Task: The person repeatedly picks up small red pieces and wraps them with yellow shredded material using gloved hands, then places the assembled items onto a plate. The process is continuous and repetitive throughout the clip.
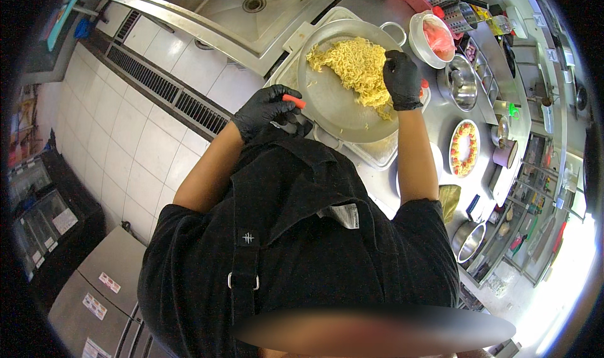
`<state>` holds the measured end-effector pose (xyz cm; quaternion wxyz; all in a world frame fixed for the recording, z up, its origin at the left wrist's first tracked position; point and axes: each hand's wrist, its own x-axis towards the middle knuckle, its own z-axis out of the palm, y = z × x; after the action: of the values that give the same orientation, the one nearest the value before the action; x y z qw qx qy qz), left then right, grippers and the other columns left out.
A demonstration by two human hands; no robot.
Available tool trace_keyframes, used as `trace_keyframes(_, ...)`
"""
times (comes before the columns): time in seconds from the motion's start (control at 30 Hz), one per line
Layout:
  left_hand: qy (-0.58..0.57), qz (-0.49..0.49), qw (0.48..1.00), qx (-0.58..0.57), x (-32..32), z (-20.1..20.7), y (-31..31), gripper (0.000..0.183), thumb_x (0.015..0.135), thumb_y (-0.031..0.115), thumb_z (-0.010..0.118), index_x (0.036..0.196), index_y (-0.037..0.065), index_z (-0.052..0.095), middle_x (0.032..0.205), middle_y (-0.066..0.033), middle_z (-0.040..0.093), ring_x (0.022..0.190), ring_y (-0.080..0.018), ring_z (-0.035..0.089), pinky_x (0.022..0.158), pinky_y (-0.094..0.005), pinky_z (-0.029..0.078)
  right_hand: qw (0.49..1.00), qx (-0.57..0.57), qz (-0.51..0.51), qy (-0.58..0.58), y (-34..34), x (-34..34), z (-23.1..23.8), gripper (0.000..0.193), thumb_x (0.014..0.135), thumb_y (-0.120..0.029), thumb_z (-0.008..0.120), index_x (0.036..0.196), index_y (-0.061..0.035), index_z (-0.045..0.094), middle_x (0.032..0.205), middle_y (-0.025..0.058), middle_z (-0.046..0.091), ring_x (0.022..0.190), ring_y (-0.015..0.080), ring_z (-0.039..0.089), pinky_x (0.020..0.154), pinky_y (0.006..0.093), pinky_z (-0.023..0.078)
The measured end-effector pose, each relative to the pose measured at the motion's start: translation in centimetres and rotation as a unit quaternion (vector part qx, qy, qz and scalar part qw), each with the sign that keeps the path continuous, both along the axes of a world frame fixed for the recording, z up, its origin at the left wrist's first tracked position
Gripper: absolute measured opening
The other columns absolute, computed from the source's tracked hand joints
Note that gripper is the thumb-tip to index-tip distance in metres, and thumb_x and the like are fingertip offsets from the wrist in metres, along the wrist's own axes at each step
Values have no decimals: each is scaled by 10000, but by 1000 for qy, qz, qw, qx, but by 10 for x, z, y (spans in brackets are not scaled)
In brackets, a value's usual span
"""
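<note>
**Gloved hands at a pan of noodles**

The person stands at a steel worktop (409, 188), both hands in black gloves. The left hand (267, 109) sits at the near left rim of a wide, shallow metal pan (333, 100); its fingers are curled narrow around a small orange-red piece (293, 100), which pokes out toward the pan. What that piece is cannot be told from here.

The right hand (401, 79) rests on the right side of the pan, fingers bent down onto a heap of yellow noodles (355, 65). Whether it grips any strands cannot be seen, as the back of the glove hides the fingertips. The noodles lie in the far and right part of the pan, with a thin trail running under the right hand; the near left part of the pan is bare metal.

The pan lies on a pale tray (377, 153). Right of it stand a white bowl (420, 43) holding something pink, a steel bowl (462, 84), and a plate (464, 149) with a ring of red and yellow food. A steel sink (220, 12) lies beyond the pan, to the left.
</note>
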<state>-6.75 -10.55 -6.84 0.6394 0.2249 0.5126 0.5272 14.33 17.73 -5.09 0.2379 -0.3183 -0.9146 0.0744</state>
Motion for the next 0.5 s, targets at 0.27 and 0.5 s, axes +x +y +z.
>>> trace_keyframes(0.27, 21, -26, 999, -11, 4, 10, 10, 261, 872, 93, 600, 1118, 5, 588, 933, -58, 653, 806, -138, 620, 727, -268, 516, 978, -37, -59, -198, -20, -26, -53, 446, 750, -369, 647, 1052, -48, 581, 1001, 199, 599, 926, 374, 598, 766, 493, 497)
trace_keyframes(0.5, 7, -18, 1000, 1, 1, 7, 6, 270, 863, 85, 601, 1118, 1, 578, 934, -72, 650, 802, -147, 620, 731, -271, 517, 968, -102, -89, -209, -33, -26, -49, 344, 698, -293, 641, 955, -71, 588, 911, 196, 650, 845, 360, 641, 736, 480, 509)
